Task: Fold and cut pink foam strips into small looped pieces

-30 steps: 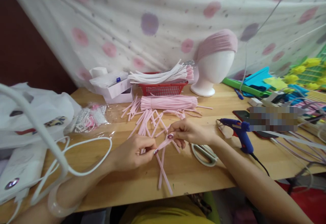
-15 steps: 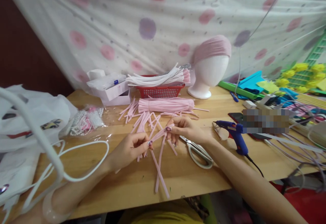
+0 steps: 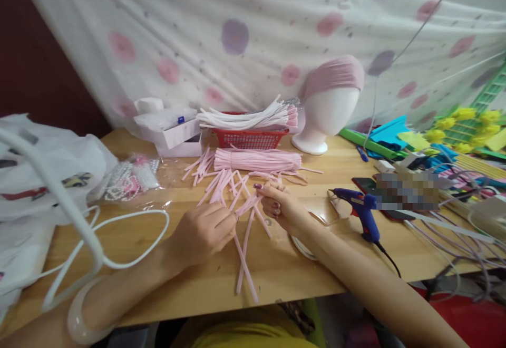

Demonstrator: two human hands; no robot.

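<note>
My left hand is closed, knuckles up, around one end of a few pink pipe cleaners; its thumb is hidden. At the other end, my right hand pinches with curled fingers, thumb pointing up. The short stretch between the hands looks bent or twisted. Two long pink stems cross below the hands; whether they join the held ones I cannot tell. Behind lie loose pink pieces and a thick tied bundle of pink pipe cleaners. Scissors lie mostly hidden beneath my right forearm.
A blue glue gun with its cord lies to the right. At the back stand a red basket of white stems and a foam head with a pink band. Bagged beads and a looping white cable are on the left.
My left hand has turned over, so its back now faces up and its thumb is out of sight. My right hand has rotated thumb-up, its forearm covering more of the scissors.
</note>
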